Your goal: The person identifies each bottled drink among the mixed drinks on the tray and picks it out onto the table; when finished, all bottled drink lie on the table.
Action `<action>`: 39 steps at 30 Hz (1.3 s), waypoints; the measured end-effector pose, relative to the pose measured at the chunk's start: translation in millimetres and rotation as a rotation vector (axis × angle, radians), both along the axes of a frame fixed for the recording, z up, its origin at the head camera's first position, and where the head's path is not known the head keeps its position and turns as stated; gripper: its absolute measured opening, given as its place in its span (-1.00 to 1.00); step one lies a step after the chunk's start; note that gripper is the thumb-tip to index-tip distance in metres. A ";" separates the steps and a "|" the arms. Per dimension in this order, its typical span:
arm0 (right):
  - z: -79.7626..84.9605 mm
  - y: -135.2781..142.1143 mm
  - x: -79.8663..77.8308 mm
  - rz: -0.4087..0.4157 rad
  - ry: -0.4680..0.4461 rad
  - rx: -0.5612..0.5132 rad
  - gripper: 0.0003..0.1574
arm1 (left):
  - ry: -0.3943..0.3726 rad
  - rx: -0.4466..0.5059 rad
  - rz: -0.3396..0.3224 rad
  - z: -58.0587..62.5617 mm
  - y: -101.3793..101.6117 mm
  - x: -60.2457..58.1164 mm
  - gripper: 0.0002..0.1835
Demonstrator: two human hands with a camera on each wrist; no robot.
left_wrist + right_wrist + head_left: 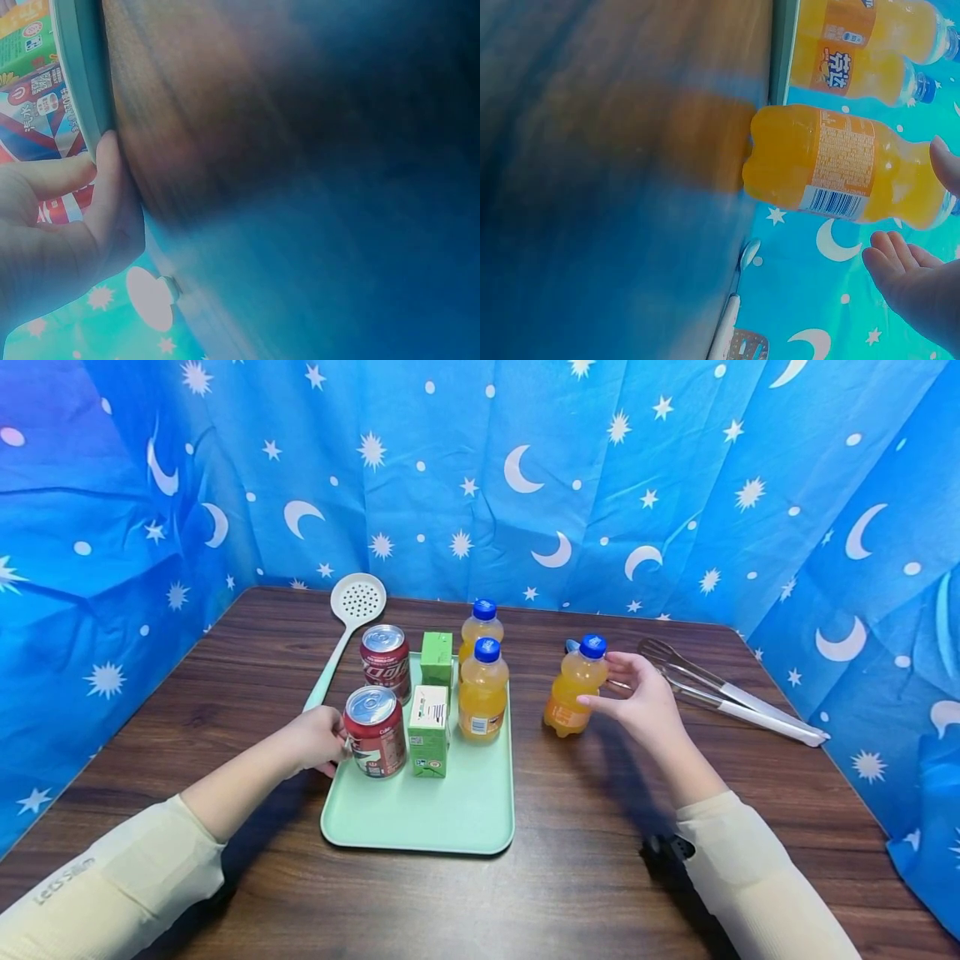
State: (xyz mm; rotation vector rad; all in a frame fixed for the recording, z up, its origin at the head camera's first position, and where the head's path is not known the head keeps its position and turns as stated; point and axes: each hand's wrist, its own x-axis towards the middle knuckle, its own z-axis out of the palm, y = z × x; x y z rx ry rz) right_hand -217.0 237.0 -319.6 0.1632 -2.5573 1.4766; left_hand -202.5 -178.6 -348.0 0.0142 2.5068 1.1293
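My left hand [318,742] pinches the left rim of a pale green tray [457,822] between thumb and fingers; the left wrist view shows this grip close up. On the tray stand two red soda cans [377,739], two green drink cartons [429,752] and two orange soda bottles [483,697] with blue caps. Right of the tray, a third orange soda bottle [573,689] stands on the table. Around its upper part my right hand [641,697] is spread, thumb in front; in the right wrist view a gap shows between the fingers [900,259] and the bottle.
A slotted skimmer [357,602] with a green handle lies left of the tray. Behind my right hand lie metal kitchen utensils with white handles [772,714]. A blue curtain [450,485] with moons and stars encloses the dark wooden table [585,877].
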 end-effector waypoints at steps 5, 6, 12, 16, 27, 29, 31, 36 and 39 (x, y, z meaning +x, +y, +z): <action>-0.5 2.6 3.8 -0.010 0.004 0.012 -0.04 | -0.002 -0.002 0.000 -1.9 -0.6 -0.7 -0.85; -0.7 3.0 4.4 -0.012 0.005 0.013 -0.04 | -0.003 -0.002 0.000 -2.3 -0.8 -1.0 -0.85; -2.2 5.2 7.2 -0.020 0.008 0.006 -0.06 | -0.010 0.001 0.002 -2.1 -0.6 -1.4 -0.83; -3.4 6.7 9.0 -0.020 0.017 0.006 -0.07 | -0.013 0.001 0.005 -1.9 -0.2 -1.1 -0.83; -1.7 10.4 16.1 -0.013 -0.004 -0.019 -0.06 | -0.002 0.015 -0.006 -0.8 -0.3 0.3 -0.83; -1.2 10.5 17.8 -0.010 -0.002 -0.021 -0.06 | 0.000 0.014 -0.008 -0.4 -0.1 0.3 -0.83; -0.9 10.6 19.1 -0.009 0.003 -0.018 -0.06 | 0.000 0.011 -0.007 -0.2 0.0 0.3 -0.83; -0.1 10.7 22.5 0.000 0.012 -0.023 -0.10 | -0.007 0.007 0.004 -0.5 0.2 0.1 -0.83; -0.8 11.4 24.0 0.002 0.014 -0.024 -0.12 | -0.007 0.009 0.006 -0.9 -0.1 0.1 -0.83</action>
